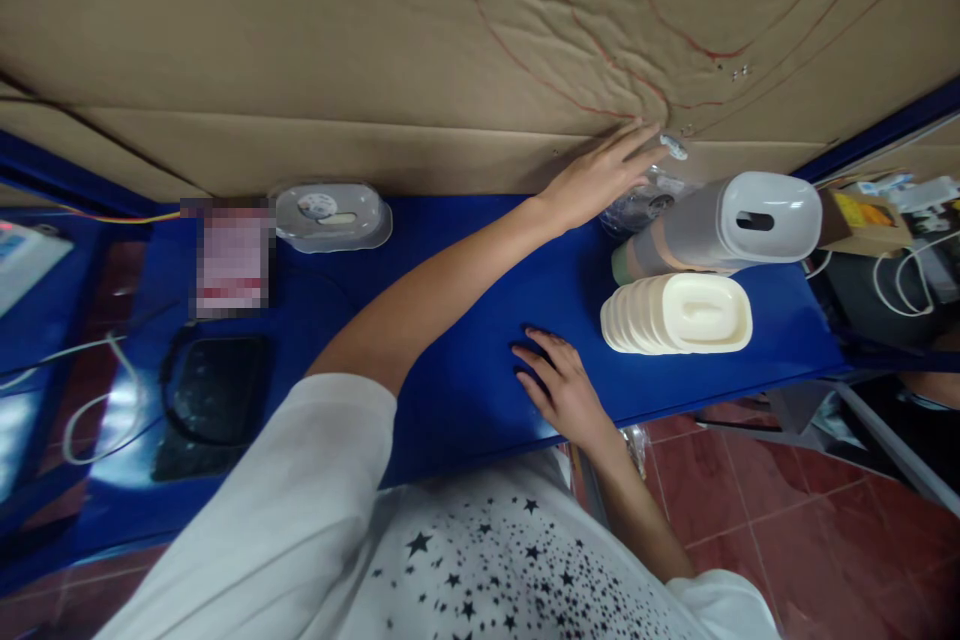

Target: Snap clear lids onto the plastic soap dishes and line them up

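Some clear plastic lies by the left hand.

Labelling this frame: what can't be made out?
All head view:
Clear plastic: left hand and grey stack cover parts; whether the hand grips it, unclear.
Pink box: print pixelated.
Container sticker: too small to read.
White object: cut off by left edge.

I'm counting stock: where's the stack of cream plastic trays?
In the head view, the cream stack lies right, on the blue table, on the near side of the translucent containers.
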### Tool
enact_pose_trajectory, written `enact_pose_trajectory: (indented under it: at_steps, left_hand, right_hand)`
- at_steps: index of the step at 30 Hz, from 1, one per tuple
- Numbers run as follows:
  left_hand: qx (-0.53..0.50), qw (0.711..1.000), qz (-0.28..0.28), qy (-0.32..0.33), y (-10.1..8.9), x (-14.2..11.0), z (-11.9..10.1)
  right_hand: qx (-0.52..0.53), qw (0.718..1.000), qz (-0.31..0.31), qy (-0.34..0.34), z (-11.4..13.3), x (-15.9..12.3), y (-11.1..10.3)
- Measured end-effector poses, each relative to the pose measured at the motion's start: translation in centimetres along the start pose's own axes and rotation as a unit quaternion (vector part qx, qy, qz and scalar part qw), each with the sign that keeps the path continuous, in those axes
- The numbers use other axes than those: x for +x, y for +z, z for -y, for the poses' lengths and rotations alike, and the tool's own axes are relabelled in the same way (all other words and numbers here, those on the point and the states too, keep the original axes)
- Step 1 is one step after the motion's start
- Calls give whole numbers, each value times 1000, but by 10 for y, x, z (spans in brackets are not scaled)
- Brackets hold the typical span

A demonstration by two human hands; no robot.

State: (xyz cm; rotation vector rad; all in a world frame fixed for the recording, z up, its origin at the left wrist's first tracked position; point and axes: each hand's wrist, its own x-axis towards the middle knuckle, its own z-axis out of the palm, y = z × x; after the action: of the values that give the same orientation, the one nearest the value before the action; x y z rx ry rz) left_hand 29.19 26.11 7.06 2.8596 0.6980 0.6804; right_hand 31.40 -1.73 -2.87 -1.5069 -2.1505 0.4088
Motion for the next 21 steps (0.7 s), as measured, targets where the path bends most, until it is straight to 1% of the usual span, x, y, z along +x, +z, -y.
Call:
enact_pose_trajectory:
  at_steps: [2, 3, 4, 6, 7, 8, 9, 10, 11, 12, 14, 16, 18, 21]
  left_hand:
    - [-9, 1000, -26, -10, -10, -23, 5]
    - [-12, 999, -36, -16, -18, -40, 7]
    - [-15, 998, -50, -22, -26, -62, 10]
    - [-19, 996, -78, -43, -46, -116, 12]
    - [-18, 995, -84, -58, -57, -148, 12]
    - [-11, 993, -86, -86, -66, -180, 10]
    - [2, 989, -83, -121, -74, -213, 8]
    - [15, 984, -79, -157, -81, -244, 5]
    - [26, 979, -77, -185, -85, -273, 3]
    - [35, 976, -78, -200, -88, -299, 0]
    - [50, 972, -88, -212, -89, -339, -4]
    - [56, 971, -88, -215, -87, -364, -7]
    - [53, 971, -84, -218, -86, -378, -8]
    - [33, 970, -73, -228, -89, -388, -7]
  right_hand:
    - [1, 1000, -13, -13, 6, -2, -4]
    - [6, 1000, -19, -21, 11, -4, -9]
    - [13, 999, -28, -30, 15, -9, -16]
    - [21, 997, -67, -43, 22, -22, -40]
    - [12, 993, -109, -41, 22, -30, -55]
    - [-10, 986, -165, -35, 18, -37, -72]
    - [-44, 973, -227, -24, 12, -43, -90]
    - [-88, 953, -289, -13, 3, -48, -109]
    - [-138, 936, -325, -11, -9, -49, -127]
    - [-186, 922, -339, -15, -22, -48, -144]
    - [-273, 904, -328, -27, -49, -38, -175]
    - [-333, 897, -291, 0, -73, -21, -200]
    - [-370, 898, -239, 14, -91, -2, -218]
    - [-386, 908, -164, -12, -109, 18, -231]
